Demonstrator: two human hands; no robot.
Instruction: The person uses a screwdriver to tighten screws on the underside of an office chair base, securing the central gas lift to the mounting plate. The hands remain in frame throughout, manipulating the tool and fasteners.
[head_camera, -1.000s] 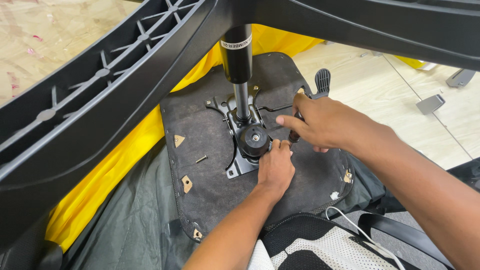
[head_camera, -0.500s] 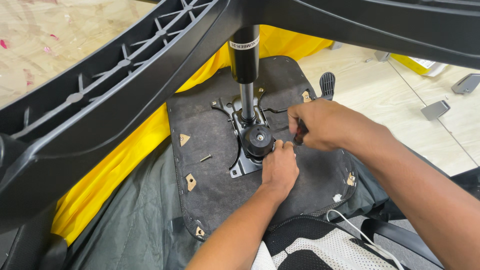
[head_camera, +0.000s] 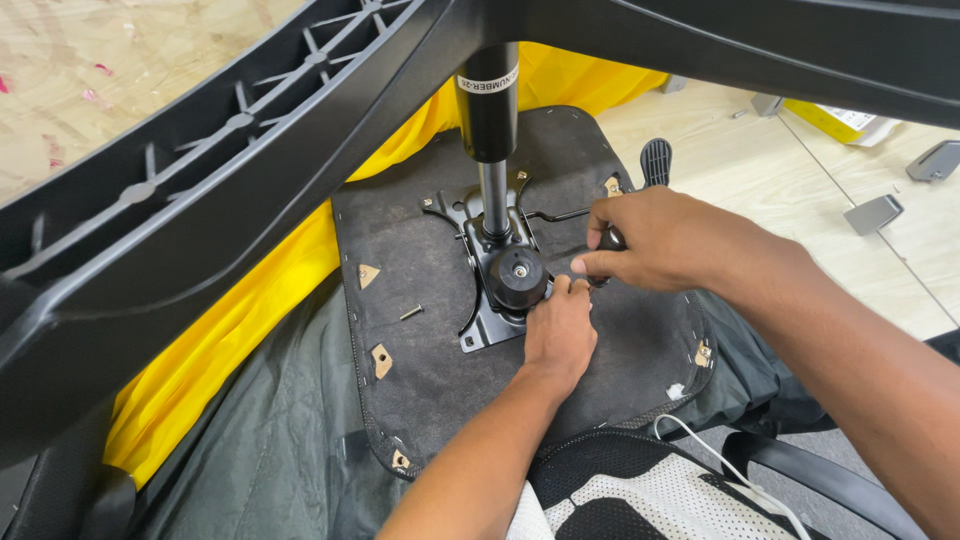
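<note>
An upturned chair seat shows its black fabric underside, with a black metal mechanism plate bolted at its middle. A gas cylinder rises from the plate beside a round black knob. My left hand lies on the seat with its fingers curled against the plate's right edge, just below the knob; what they hold is hidden. My right hand hovers right above it, gripping a dark tool handle, thumb and forefinger pinched near the left hand's fingertips.
The chair's black star base spreads overhead across the upper view. A loose screw lies on the seat left of the plate. A black paddle lever sticks out at the seat's far edge. Yellow cloth and dark plastic wrap lie underneath.
Both hands stay at the mechanism. My right hand has shifted slightly toward the left hand's fingertips, and the view has drifted a little.
</note>
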